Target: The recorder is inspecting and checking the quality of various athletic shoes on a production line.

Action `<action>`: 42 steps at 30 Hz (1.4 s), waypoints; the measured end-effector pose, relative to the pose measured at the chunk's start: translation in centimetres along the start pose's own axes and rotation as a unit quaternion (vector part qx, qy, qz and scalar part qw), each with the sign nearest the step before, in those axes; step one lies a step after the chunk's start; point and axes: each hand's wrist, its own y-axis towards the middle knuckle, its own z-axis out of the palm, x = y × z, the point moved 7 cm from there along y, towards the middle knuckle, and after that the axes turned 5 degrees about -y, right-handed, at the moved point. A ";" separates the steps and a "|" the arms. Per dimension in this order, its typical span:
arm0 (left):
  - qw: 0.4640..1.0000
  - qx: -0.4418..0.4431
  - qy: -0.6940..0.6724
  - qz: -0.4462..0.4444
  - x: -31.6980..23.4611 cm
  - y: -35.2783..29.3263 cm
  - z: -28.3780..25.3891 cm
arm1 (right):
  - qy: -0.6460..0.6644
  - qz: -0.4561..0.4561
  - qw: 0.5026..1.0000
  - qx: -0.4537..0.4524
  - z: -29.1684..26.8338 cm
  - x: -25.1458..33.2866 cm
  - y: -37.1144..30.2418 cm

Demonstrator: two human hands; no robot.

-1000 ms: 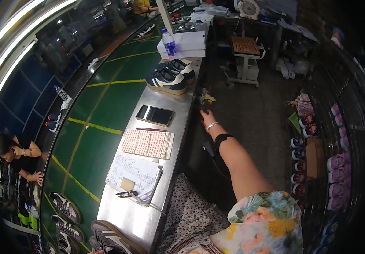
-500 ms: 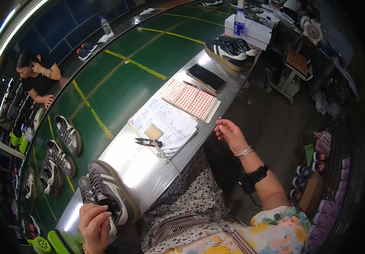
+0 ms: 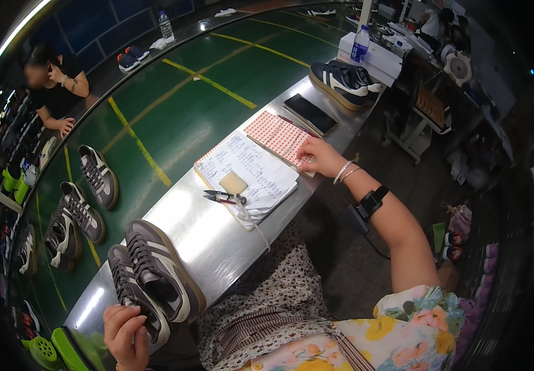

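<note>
A pair of grey sneakers with cream stripes and gum soles [image 3: 162,270] sits side by side on the metal tabletop at the near left. My left hand [image 3: 124,334] is at the heel of the left shoe, fingers curled and pressed together; whatever they hold, if anything, cannot be made out. My right hand [image 3: 321,156] reaches onto a stack of red-and-white patterned label sheets [image 3: 275,135], its bent fingertips pinching at the right edge. Beside that stack lies a handwritten notebook [image 3: 223,157] bearing a tan square block [image 3: 233,182] and small black thread snips [image 3: 225,197] with a white cord.
A phone [image 3: 310,114] and a pen [image 3: 297,125] lie beyond the sheets, then navy sneakers [image 3: 346,85], a white box and a bottle [image 3: 360,44]. More grey sneakers [image 3: 99,177] stand on the green belt [image 3: 186,123]. Across it, another person [image 3: 56,93] leans on the edge.
My right hand has moved from beside the table onto the patterned sheets. The left shoe now shows more beside its mate, with my left hand still at its heel. The view has shifted slightly.
</note>
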 end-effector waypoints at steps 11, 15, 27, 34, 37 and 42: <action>1.000 0.007 -0.004 -0.018 1.8 -0.5 -0.5 | 0.138 0.097 0.984 0.052 0.5 -1.7 0.2; 1.000 0.006 -0.005 -0.011 2.0 -0.6 -0.6 | 0.109 0.049 0.993 0.004 0.2 -1.2 0.1; 0.998 -0.056 0.012 -0.006 2.3 -0.8 -1.3 | -0.105 -0.046 0.979 -0.170 -1.2 3.3 -1.7; 0.998 -0.057 0.027 -0.002 3.5 -2.0 -1.6 | -0.189 -0.094 0.969 -0.128 0.3 5.2 -2.2; 0.997 -0.065 0.026 -0.018 3.9 -2.5 -1.8 | -0.091 -0.038 0.980 -0.170 -1.3 6.1 -2.0; 0.994 -0.093 0.017 -0.056 5.4 -3.0 -1.8 | 0.299 0.092 0.949 -0.023 0.0 12.8 0.2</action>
